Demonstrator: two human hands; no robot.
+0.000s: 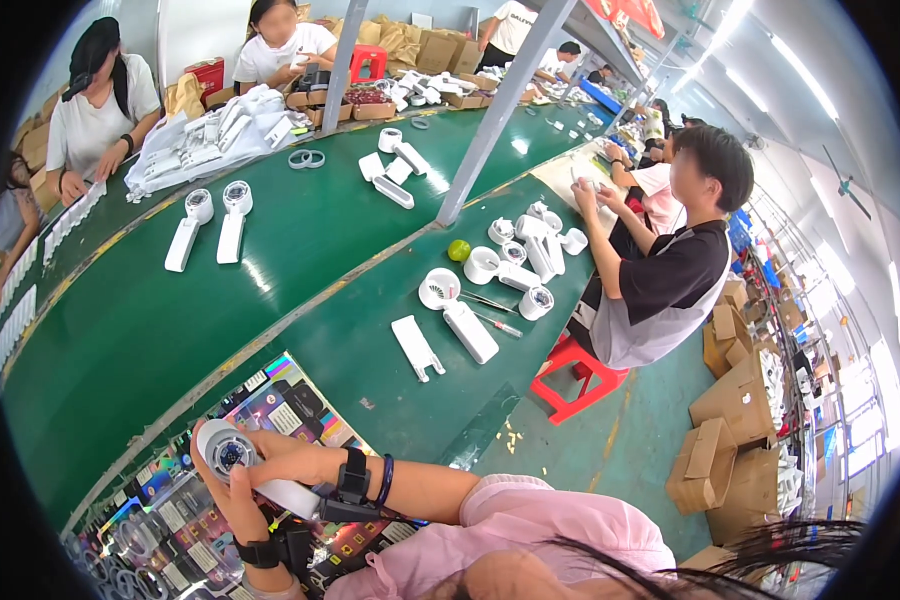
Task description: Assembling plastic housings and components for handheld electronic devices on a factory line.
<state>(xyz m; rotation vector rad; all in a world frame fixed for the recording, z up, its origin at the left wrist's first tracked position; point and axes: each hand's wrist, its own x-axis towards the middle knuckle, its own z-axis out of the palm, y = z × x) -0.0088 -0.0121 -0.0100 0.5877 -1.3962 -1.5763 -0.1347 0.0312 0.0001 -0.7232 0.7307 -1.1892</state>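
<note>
A white handheld fan (pixel 232 452) with a round head is held low at the left, its inner grey and dark parts facing up. My left hand (pixel 238 515) is closed around the near and left side of the head, thumb at its rim. My right hand (pixel 295 458) grips the head from the right, fingers along its edge. The white handle (pixel 292 498) points right, beneath my right wrist. Both wrists wear black straps. Under my hands lie printed colourful sheets or boxes (pixel 288 395), with grey rings (pixel 135 540) at the lower left.
On the green bench ahead lie white fan parts (pixel 470 332), a screwdriver (pixel 500 325), and a green round object (pixel 458 250). Beyond a raised edge, more fan bodies (pixel 235 225) rest on a green belt. A co-worker (pixel 660 270) sits to the right on a red stool (pixel 575 380); others work across.
</note>
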